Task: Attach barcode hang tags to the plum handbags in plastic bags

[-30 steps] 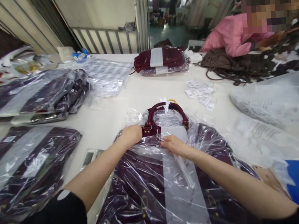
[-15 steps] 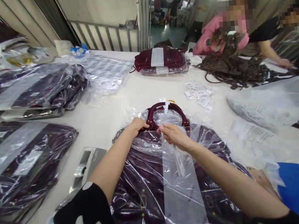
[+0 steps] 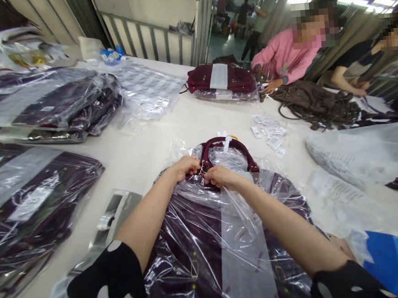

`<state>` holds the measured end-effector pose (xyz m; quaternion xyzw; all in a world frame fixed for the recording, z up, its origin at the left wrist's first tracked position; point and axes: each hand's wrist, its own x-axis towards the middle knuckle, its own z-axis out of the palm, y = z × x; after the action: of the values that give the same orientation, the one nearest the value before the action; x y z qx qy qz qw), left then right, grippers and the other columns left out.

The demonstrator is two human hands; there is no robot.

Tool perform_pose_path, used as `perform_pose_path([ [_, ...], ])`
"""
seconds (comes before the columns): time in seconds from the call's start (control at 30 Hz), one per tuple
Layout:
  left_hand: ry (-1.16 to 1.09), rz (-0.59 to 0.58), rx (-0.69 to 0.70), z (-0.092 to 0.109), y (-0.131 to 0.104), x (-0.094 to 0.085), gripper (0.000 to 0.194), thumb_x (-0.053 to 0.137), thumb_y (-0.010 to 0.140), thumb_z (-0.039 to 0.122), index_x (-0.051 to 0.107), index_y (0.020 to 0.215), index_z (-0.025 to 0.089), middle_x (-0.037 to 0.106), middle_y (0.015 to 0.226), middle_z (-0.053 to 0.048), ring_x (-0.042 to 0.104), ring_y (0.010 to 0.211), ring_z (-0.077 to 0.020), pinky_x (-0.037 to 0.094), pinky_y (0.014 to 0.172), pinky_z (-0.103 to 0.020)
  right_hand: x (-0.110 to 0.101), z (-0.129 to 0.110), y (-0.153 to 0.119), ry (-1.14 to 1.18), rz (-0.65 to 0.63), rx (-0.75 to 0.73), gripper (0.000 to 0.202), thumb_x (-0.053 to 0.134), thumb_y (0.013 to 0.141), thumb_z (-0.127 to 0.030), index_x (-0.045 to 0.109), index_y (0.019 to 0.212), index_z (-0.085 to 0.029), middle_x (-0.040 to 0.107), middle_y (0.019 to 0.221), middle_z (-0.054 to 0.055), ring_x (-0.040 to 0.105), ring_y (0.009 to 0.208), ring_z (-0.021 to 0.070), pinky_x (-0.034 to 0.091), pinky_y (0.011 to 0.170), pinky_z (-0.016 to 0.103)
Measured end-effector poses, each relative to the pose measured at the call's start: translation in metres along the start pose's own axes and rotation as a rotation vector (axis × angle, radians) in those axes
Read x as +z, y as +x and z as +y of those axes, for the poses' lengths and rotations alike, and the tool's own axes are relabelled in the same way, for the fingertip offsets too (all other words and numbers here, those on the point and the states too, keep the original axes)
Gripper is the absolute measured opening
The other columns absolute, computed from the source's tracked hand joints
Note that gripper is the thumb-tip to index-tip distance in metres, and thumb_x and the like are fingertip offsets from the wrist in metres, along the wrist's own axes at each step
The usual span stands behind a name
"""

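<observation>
A dark burgundy handbag [image 3: 194,223] lies in clear plastic on the table, with a pale paper band down its middle. Its rounded handle [image 3: 215,141] sticks out at the top and carries a white tie. My left hand [image 3: 187,165] is closed at the left base of the handle, its fingertips pinching something thin and white, like a string. Close beside it, my right hand [image 3: 218,176] is also pinched, on the plastic and perhaps the same string. What exactly lies between the fingertips is too small to make out.
Wrapped bags [image 3: 44,106] lie at the left, near a grey tape dispenser [image 3: 116,215]. Behind are a burgundy bundle [image 3: 234,77] and small labels [image 3: 270,132]. Brown straps [image 3: 315,101] lie before two people at the back right. A blue object [image 3: 389,260] sits at right.
My right hand has moved left along the handle base, closer to my left hand. A thin white string now shows between them. The person in pink has lowered their hands to the table.
</observation>
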<state>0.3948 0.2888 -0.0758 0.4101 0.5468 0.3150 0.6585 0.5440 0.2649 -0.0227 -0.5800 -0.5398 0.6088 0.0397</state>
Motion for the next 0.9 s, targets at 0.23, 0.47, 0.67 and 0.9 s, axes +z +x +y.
perform_pose_path([
  [0.23,-0.02,-0.015,-0.009,-0.002,0.002,-0.002,0.01,0.054,0.048,0.011,0.052,0.057,0.015,0.045,0.04,0.005,0.042,0.042,-0.0076,0.025,0.041,-0.019,-0.009,0.006,0.011,0.102,-0.246,0.134,0.022,0.042,0.083,-0.017,0.051,0.064,-0.011,0.022,0.039,-0.009,0.015,0.032,0.0039,0.011,0.034,0.018],
  [0.47,-0.003,0.016,-0.01,-0.007,0.003,-0.001,0.013,0.051,0.049,0.008,0.054,0.061,0.015,0.046,0.04,0.005,0.041,0.042,-0.0076,0.025,0.042,-0.019,-0.017,0.006,0.017,0.212,-0.321,0.235,0.027,0.037,0.088,-0.018,0.049,0.065,-0.011,0.018,0.04,-0.01,0.011,0.033,0.0035,0.011,0.033,0.015],
  [0.67,0.016,0.037,-0.015,-0.006,0.002,0.0,0.016,0.053,0.052,0.009,0.056,0.066,0.015,0.047,0.041,0.005,0.041,0.041,-0.0075,0.027,0.042,-0.019,-0.023,0.01,0.021,0.278,-0.4,0.297,0.028,0.034,0.089,-0.017,0.048,0.065,-0.011,0.017,0.039,-0.011,0.011,0.032,0.0034,0.011,0.032,0.014],
  [0.9,0.01,0.037,-0.015,-0.007,0.0,0.0,0.021,0.054,0.053,0.009,0.059,0.073,0.015,0.048,0.042,0.005,0.042,0.041,-0.0073,0.026,0.041,-0.018,-0.023,0.006,0.021,0.347,-0.317,0.348,0.03,0.032,0.092,-0.018,0.045,0.065,-0.012,0.015,0.039,-0.011,0.01,0.031,0.0035,0.012,0.031,0.014],
])
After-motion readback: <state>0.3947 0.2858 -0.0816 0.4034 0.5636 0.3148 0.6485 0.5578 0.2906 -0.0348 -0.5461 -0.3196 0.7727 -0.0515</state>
